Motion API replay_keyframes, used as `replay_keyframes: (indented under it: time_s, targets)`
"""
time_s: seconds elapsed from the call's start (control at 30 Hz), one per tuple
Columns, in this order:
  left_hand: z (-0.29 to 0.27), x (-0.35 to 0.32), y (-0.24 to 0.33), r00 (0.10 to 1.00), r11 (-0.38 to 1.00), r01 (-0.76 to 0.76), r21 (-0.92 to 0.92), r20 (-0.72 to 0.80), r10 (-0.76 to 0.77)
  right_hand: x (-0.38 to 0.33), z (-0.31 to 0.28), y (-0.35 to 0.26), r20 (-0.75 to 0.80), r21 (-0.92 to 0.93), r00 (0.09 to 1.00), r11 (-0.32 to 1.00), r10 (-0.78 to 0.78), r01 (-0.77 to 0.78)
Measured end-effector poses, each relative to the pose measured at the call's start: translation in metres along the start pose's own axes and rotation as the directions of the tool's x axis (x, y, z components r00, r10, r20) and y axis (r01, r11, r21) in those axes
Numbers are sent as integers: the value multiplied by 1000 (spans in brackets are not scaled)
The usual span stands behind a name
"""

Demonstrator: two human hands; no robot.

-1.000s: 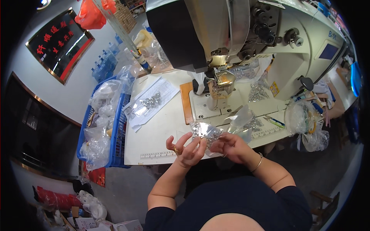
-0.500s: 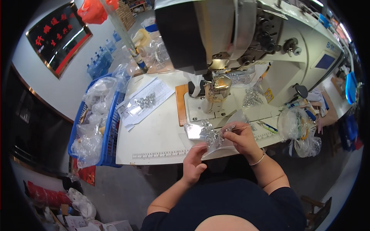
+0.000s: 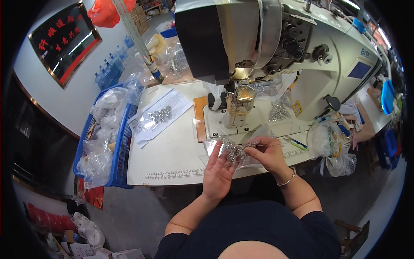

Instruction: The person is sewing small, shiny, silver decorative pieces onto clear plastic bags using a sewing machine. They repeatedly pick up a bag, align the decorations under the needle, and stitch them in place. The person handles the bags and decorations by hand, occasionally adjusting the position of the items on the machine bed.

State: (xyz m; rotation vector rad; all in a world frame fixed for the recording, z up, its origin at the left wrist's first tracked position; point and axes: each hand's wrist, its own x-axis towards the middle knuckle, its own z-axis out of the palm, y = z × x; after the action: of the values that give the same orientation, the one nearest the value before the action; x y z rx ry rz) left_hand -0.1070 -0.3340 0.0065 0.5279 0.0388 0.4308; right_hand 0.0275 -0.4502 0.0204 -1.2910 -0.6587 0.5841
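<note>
A glittering silver rhinestone appliqué (image 3: 234,152) is held over the front edge of the table, with clear plastic film around it. My right hand (image 3: 269,156) pinches its right end between thumb and fingers. My left hand (image 3: 217,178) is at its left side, palm turned up and fingers stretched out, the fingertips touching or close to the stones; which one cannot be told. A thin pale thread runs out to the right of my right hand. Directly beyond the hands stands an industrial sewing machine (image 3: 243,101), its needle area above a metal plate.
Similar silver stone pieces lie on papers (image 3: 148,129) at left and on the machine bed (image 3: 280,110) at right. A blue basket (image 3: 123,157) of plastic bags flanks the table. A printed ruler (image 3: 172,174) lines the front edge; a green-handled tool (image 3: 298,143) and clear bags (image 3: 325,140) are at right.
My left hand has moved up and its fingers now reach alongside the appliqué. My right hand keeps its pinch. The whole view has shifted slightly.
</note>
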Motion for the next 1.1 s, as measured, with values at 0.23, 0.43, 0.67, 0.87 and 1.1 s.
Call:
replay_keyframes:
  time_s: [0.23,0.43,0.67,0.87,1.1]
  targets:
    - [7,-6,-8,992,953,-122,277,10,124,4,1,-8,64,-46,996,998,55,-52]
    - [18,-2,-4,988,983,-45,180,-138,70,3,2,-13,79,-18,995,998,65,-64]
    - [5,22,-14,954,975,-157,158,-231,191,10,0,7,-87,-30,994,998,-60,58]
    - [-4,31,-10,945,968,-209,141,-224,236,-8,-4,6,-33,-819,503,312,-864,482]
    - [-10,28,-12,954,956,-153,249,-213,209,10,2,1,-44,-483,909,806,-414,343]
